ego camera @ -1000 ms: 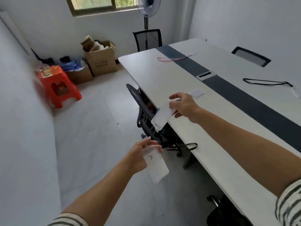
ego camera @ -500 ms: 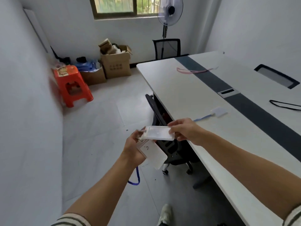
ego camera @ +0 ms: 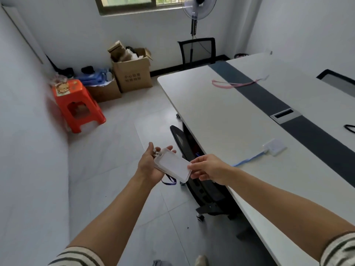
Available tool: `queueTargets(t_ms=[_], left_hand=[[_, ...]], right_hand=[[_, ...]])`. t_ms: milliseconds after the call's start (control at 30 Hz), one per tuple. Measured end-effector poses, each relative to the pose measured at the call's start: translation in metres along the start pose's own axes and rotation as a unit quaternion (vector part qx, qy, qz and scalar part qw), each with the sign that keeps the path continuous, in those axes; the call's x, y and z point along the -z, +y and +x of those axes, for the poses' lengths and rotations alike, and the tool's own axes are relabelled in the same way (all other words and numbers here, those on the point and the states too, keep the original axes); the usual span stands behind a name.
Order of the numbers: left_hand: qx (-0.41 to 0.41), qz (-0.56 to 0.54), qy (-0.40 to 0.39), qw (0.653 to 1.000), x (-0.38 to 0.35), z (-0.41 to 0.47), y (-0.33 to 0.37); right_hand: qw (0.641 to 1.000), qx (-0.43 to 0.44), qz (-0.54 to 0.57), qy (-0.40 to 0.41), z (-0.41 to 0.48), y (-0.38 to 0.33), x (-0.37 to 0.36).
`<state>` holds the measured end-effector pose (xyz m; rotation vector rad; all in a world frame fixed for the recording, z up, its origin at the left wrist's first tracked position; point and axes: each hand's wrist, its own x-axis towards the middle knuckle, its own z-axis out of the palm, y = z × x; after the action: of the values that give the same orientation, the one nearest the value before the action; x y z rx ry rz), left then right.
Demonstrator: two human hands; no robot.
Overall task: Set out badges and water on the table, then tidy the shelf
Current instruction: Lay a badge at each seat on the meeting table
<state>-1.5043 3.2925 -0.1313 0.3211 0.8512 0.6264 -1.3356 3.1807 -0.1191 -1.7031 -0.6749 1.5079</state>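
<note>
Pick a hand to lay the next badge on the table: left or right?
Right, likely. The right hand pinches the badge holder by its end, beside the table; the left hand only cradles it, out over the floor.

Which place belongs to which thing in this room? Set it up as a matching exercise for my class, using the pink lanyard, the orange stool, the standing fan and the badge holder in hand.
Things
1. pink lanyard
2. orange stool
3. standing fan
4. badge holder

Places
A. on the floor by the left wall
B. between the left hand and the right hand
C. on the table, lying across its dark strip
D. behind the chair at the table's far end

Pairs: 1-C, 2-A, 3-D, 4-B
</note>
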Motion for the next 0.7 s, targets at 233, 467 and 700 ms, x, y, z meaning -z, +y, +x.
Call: queueTargets(t_ms=[233, 467, 700], left_hand=[[0.020, 0.035, -0.018, 0.999, -0.033, 0.074, 0.044], [0.094, 0.114, -0.061, 0.987, -0.110, 0.144, 0.063], [0.194, 0.169, -0.103, 0.961, -0.167, 0.188, 0.006]], right_hand=[[0.998, -0.023, 0.054, -0.009, 0.056, -0.036, 0.020], [0.980, -0.042, 0.084, 0.176, 0.082, -0.044, 0.093], [0.910, -0.135, -0.003, 0.392, 0.082, 0.018, 0.224]])
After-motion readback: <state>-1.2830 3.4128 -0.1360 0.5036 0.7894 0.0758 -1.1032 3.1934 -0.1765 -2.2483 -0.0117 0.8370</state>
